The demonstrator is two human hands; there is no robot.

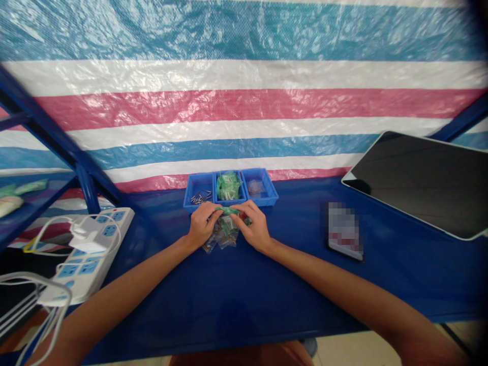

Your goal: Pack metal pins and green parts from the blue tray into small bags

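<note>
My left hand [202, 223] and my right hand [252, 225] meet over the blue table, both closed on the green top edge of a small clear plastic bag [230, 223]. Beneath and beside it lie more small clear bags [213, 241] with brownish pieces inside. Just behind my hands sits a blue tray [273, 199] of three compartments. Its left compartment holds metal pins [201, 196], the middle one a pile of green-topped bags [229, 185], and the right one some clear bags [255, 188].
A white power strip [119, 223] with a charger [89, 238] and cables is on the left. To the right lie a phone [345, 231] and a large dark-screened panel [419, 178]. A blue frame [87, 185] and striped sheeting [244, 109] bound the table.
</note>
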